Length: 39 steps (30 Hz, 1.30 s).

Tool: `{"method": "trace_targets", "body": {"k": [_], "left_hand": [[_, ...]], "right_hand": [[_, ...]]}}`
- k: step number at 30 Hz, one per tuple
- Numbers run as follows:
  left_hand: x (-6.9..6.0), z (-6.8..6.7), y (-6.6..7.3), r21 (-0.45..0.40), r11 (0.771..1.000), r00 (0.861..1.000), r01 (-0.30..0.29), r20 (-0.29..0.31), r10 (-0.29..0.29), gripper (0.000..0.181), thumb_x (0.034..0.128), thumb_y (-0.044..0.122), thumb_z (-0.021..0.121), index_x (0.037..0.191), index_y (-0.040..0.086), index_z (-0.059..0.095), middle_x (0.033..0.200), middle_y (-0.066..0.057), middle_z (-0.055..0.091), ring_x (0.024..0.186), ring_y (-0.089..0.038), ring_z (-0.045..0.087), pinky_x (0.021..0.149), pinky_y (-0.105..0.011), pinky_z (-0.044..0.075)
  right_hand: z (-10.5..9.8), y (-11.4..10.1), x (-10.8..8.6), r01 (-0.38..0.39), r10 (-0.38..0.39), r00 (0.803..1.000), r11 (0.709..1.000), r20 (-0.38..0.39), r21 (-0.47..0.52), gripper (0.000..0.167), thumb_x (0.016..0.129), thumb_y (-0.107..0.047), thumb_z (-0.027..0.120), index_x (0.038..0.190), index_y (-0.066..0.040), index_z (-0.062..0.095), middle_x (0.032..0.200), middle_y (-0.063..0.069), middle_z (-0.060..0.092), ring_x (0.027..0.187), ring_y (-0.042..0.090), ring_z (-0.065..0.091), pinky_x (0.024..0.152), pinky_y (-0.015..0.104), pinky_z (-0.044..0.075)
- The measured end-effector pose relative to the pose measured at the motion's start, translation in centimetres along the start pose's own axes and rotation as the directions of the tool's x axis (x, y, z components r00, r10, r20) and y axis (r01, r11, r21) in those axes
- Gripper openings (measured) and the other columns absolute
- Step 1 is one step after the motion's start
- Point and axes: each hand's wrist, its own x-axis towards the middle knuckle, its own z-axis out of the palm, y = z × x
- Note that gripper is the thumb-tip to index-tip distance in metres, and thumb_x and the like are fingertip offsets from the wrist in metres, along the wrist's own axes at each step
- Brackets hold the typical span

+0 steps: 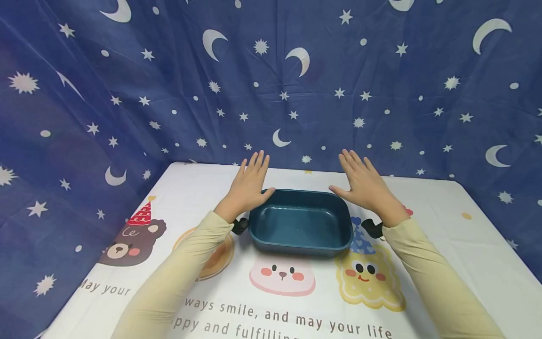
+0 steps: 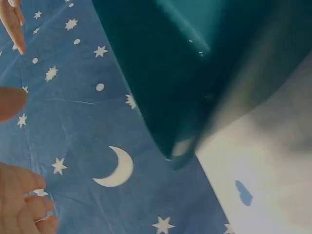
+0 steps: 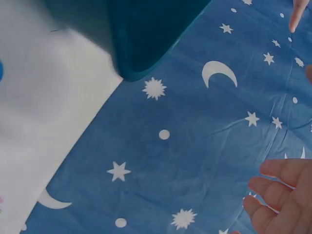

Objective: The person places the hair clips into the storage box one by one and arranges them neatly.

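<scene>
A dark teal rectangular pan or tub (image 1: pixel 299 223) with rounded corners sits on the printed white tablecloth (image 1: pixel 279 306); nothing lies inside it. By its far left corner, my left hand (image 1: pixel 249 186) is held with straight fingers and the thumb spread toward the rim. My right hand (image 1: pixel 363 183) mirrors it past the far right corner, palm facing inward, fingers straight. Neither hand holds anything. Whether the left thumb touches the rim I cannot tell. Close up, the tub's corner (image 2: pixel 170 146) fills much of the left wrist view and shows at the top of the right wrist view.
A dark blue curtain (image 1: pixel 254 108) with white moons and stars hangs behind and to the left of the table. Black wrist-worn devices (image 1: pixel 372 229) show at both wrists. The cloth carries printed cartoon figures, such as a bear (image 1: pixel 133 242), and lettering.
</scene>
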Motion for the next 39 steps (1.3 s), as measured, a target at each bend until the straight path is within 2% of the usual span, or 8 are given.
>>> {"method": "trace_targets", "body": {"k": [4,8,12,17,22,24,30,39], "left_hand": [[-0.6,0.7,-0.4,-0.039,0.999,1.0,-0.016,-0.005,0.016,0.082,0.0926,0.042,0.051,0.151,0.002,0.009,0.158,-0.017,0.005,0.148,-0.03,0.003,0.12,-0.049,0.007],[-1.1,1.5,-0.8,-0.065,0.998,1.0,-0.006,0.012,0.007,0.082,0.0926,0.041,0.051,0.15,0.001,0.009,0.158,-0.018,0.006,0.148,-0.031,0.003,0.121,-0.049,0.005],[-1.6,2.2,-1.1,-0.082,0.997,0.999,0.001,0.032,0.001,0.082,0.0932,0.04,0.05,0.15,0.0,0.008,0.158,-0.017,0.003,0.148,-0.031,0.003,0.121,-0.049,0.004],[-2.1,2.7,-1.7,-0.099,0.995,1.0,-0.006,0.025,0.008,0.081,0.0929,0.037,0.052,0.15,-0.001,0.009,0.158,-0.019,0.006,0.147,-0.031,0.004,0.12,-0.049,0.006],[-2.6,3.6,-2.0,-0.096,0.995,0.998,0.01,0.057,-0.005,0.08,0.094,0.038,0.049,0.15,0.0,0.008,0.158,-0.018,0.005,0.148,-0.03,0.002,0.121,-0.048,0.004],[-2.8,3.9,-2.1,-0.1,0.995,0.998,0.013,0.063,-0.007,0.079,0.0943,0.039,0.049,0.15,0.0,0.008,0.158,-0.017,0.005,0.148,-0.03,0.001,0.121,-0.048,0.004],[-3.4,4.6,-2.0,-0.091,0.996,1.0,-0.01,0.027,0.013,0.075,0.0945,0.038,0.049,0.149,-0.001,0.015,0.157,-0.02,0.012,0.146,-0.034,0.009,0.12,-0.051,0.009],[-4.1,5.4,-1.9,-0.122,0.993,0.999,0.004,0.039,0.001,0.077,0.0941,0.037,0.049,0.149,-0.001,0.013,0.157,-0.019,0.011,0.147,-0.032,0.007,0.12,-0.049,0.007]], "right_hand": [[0.3,0.7,-0.6,0.004,-0.004,0.999,1.0,-0.032,-0.004,0.09,0.087,-0.051,0.055,0.149,0.0,0.016,0.157,0.019,0.015,0.146,0.035,0.011,0.117,0.058,0.01],[0.4,1.2,-1.4,0.003,-0.003,0.999,1.0,-0.042,-0.005,0.089,0.087,-0.05,0.057,0.149,0.0,0.017,0.156,0.02,0.017,0.145,0.036,0.014,0.116,0.058,0.012],[0.7,1.7,-1.9,0.002,-0.002,0.999,1.0,-0.046,0.002,0.088,0.086,-0.048,0.058,0.148,0.002,0.02,0.155,0.022,0.019,0.145,0.037,0.015,0.116,0.059,0.013],[0.9,2.4,-2.5,0.021,-0.019,0.997,1.0,-0.08,0.022,0.086,0.086,-0.044,0.06,0.147,0.004,0.022,0.154,0.023,0.022,0.144,0.038,0.018,0.114,0.06,0.015],[1.0,3.2,-3.1,0.033,-0.029,0.993,0.999,-0.115,0.034,0.084,0.086,-0.04,0.062,0.146,0.005,0.025,0.151,0.025,0.026,0.142,0.04,0.022,0.113,0.061,0.018],[1.0,3.5,-3.4,0.031,-0.026,0.993,0.999,-0.117,0.038,0.083,0.086,-0.04,0.062,0.146,0.005,0.025,0.151,0.026,0.027,0.142,0.04,0.022,0.113,0.061,0.018],[1.1,4.6,-4.1,0.036,-0.029,0.993,0.998,-0.117,0.06,0.082,0.087,-0.038,0.061,0.146,0.004,0.024,0.151,0.026,0.026,0.141,0.04,0.022,0.114,0.06,0.017],[1.2,6.8,-5.0,-0.009,0.021,0.997,0.988,-0.077,0.155,0.08,0.087,-0.033,0.063,0.147,0.002,0.023,0.149,0.029,0.028,0.137,0.044,0.028,0.115,0.056,0.018]]}}
